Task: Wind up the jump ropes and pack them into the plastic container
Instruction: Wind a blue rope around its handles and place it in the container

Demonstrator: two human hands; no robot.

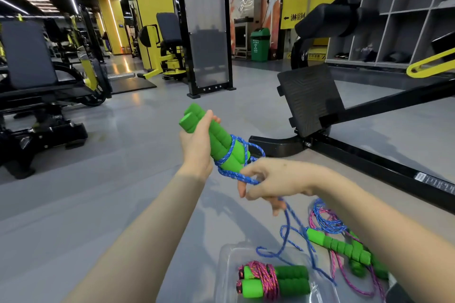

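Floor [73, 204] of grey carries a clear plastic container [227, 275], low in view. Inside the container lies a wound pink rope [264, 278] with green handles. Just right of the container sprawl loose ropes [344, 248]. Above the container, the left hand [197, 147] is clamped round two green handles [216, 138]. The right hand [275, 179], beside the handles' lower end, pinches the blue rope [236, 174] between curled fingers [242, 188]; a few turns circle the handles.

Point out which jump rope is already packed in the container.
The pink-corded rope, wound tightly around its paired green handles inside the plastic container. The blue rope is in hand; others lie loose on the floor.
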